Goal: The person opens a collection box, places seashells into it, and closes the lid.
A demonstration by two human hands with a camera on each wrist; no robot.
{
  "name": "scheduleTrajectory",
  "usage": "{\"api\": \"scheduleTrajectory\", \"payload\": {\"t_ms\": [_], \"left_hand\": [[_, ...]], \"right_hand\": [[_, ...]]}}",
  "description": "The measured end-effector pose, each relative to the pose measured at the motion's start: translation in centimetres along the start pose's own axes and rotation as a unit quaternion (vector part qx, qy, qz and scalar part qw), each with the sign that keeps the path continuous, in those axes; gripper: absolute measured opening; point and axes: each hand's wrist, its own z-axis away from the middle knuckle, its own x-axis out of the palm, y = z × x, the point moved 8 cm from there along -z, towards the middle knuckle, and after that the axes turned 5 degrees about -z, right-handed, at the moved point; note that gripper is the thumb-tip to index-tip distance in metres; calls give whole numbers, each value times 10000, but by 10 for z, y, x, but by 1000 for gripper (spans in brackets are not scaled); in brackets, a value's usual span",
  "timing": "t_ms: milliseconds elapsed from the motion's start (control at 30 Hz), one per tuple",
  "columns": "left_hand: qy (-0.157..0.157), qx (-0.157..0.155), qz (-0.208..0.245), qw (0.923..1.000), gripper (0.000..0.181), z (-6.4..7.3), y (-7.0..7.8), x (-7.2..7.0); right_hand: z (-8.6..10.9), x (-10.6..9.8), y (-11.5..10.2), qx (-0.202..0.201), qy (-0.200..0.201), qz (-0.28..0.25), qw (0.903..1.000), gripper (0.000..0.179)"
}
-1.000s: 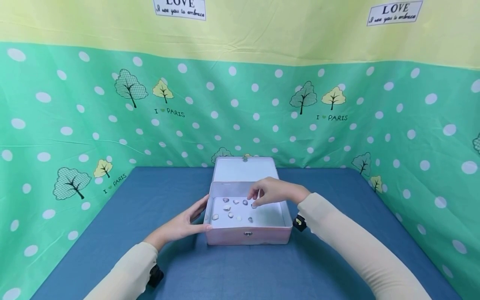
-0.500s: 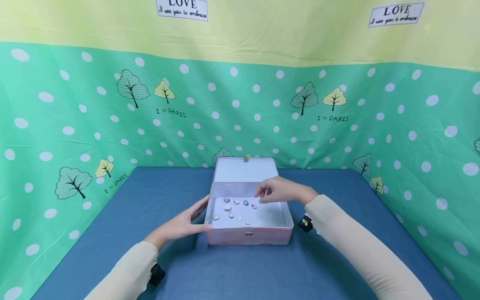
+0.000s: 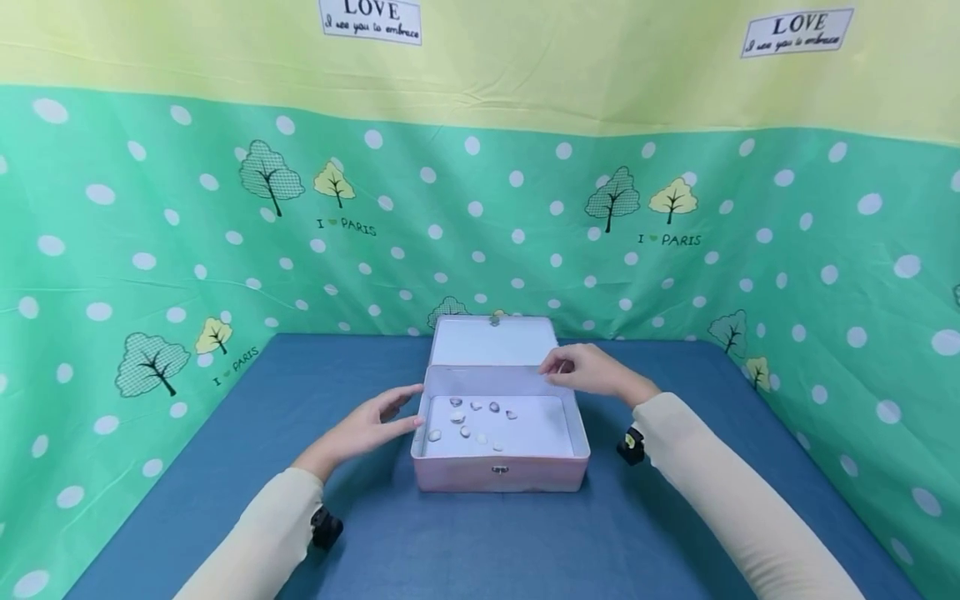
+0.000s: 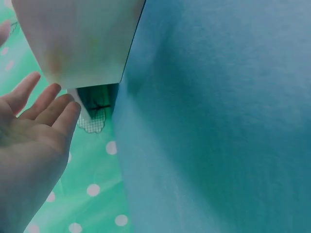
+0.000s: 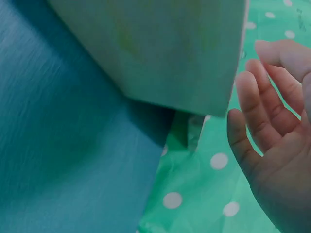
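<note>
A pink metal box (image 3: 500,473) with a white inside stands on the table in the head view, its lid (image 3: 493,340) swung back. Several small shell-like pieces (image 3: 457,417) lie spread on its floor, mostly to the left. My left hand (image 3: 365,429) is at the box's left wall with relaxed fingers; whether the thumb touches the rim I cannot tell. Over the right rear rim hovers my right hand (image 3: 592,368), its fingers loosely bent. Between those fingers (image 5: 250,94) nothing shows in the right wrist view.
A blue cloth (image 3: 495,546) covers the table around the box. Behind and at the sides hangs a green and yellow curtain (image 3: 420,267) with dots and printed trees. The clasp (image 3: 500,470) sits on the box's front wall.
My right hand has left a piece on the box floor and moved up and right to the rim. The left hand has eased its fingers and shifted slightly up along the left wall.
</note>
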Motion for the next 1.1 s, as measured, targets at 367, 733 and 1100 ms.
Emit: {"api": "scheduleTrajectory", "payload": {"t_ms": [367, 733, 1100], "left_hand": [[755, -275, 1528, 9850, 62, -35, -14, -13], [1365, -1118, 2633, 9484, 53, -60, -40, -14], [1127, -1542, 2319, 9538, 53, -81, -40, 3]], "right_hand": [[9, -24, 40, 421, 1144, -605, 9907, 28], [13, -20, 65, 1054, 1210, -808, 9837, 41], [2, 5, 90, 1792, 778, -1477, 9695, 56]]}}
